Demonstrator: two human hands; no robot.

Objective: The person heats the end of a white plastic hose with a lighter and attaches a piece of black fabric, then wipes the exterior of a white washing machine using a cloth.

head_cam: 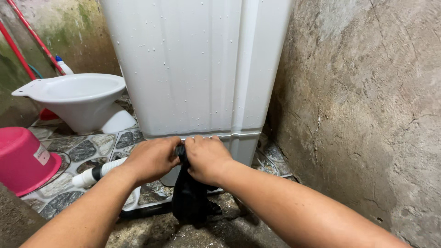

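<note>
I see both hands closed on a black cloth [189,193], gripped side by side low in front of a white washing machine [193,64]. The left hand [151,158] and the right hand [207,158] are fisted, knuckles up, nearly touching, with a short twisted, rope-like bit of the cloth showing between them. Below the fists the cloth hangs as a limp, dark, wet-looking bundle down to the rough concrete floor [239,229], which glistens with moisture.

The washing machine is a smooth, glossy plastic or enamelled panel with shallow vertical ribs, beaded with water droplets. At its foot a white ribbed hose [98,172] with a black collar lies over floor tiles [82,149] patterned like dark stones with pale joints.

To the left sits a white ceramic toilet bowl [78,98], smooth and rounded, and nearer me an upturned pink plastic bucket [23,160]. Behind the bowl stands a white bottle [63,66] with a blue cap, beside red rods [27,32] leaning on a mossy wall. On the right is a coarse, cracked cement wall [367,105].
</note>
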